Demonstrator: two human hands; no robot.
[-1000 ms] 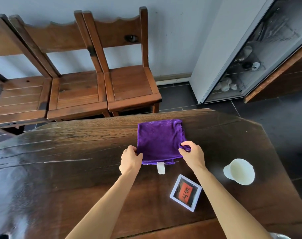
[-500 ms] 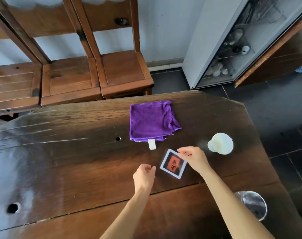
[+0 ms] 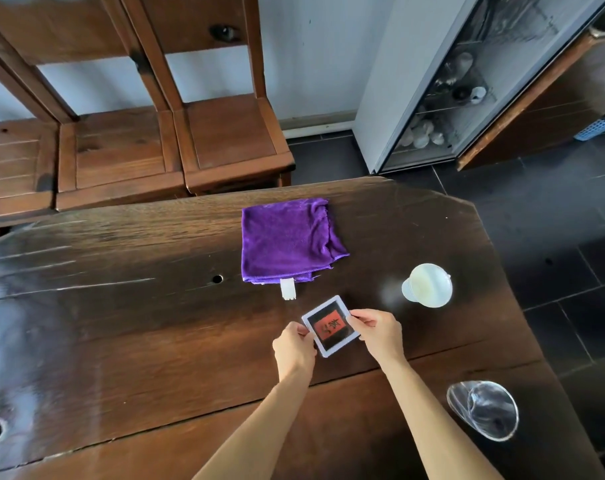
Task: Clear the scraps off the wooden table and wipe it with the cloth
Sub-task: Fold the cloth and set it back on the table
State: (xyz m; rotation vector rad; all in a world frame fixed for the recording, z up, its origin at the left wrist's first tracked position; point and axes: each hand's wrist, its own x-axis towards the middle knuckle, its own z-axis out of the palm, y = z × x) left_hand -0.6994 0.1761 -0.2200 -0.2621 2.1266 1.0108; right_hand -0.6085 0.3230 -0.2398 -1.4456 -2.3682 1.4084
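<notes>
A folded purple cloth with a white tag lies flat on the dark wooden table, beyond my hands. Nearer to me is a small square card with a white border and a red and black picture. My left hand pinches its left edge and my right hand pinches its right edge. Whether the card is lifted or still resting on the wood I cannot tell.
A white plastic cup stands right of the card. A clear plastic cup lies near the table's right front edge. Wooden chairs line the far side. A glass-fronted cabinet stands at the back right on a dark tiled floor.
Both hands let go of the purple cloth and drew back toward me. They have closed on the two sides of the square card. The cloth stays folded on the table.
</notes>
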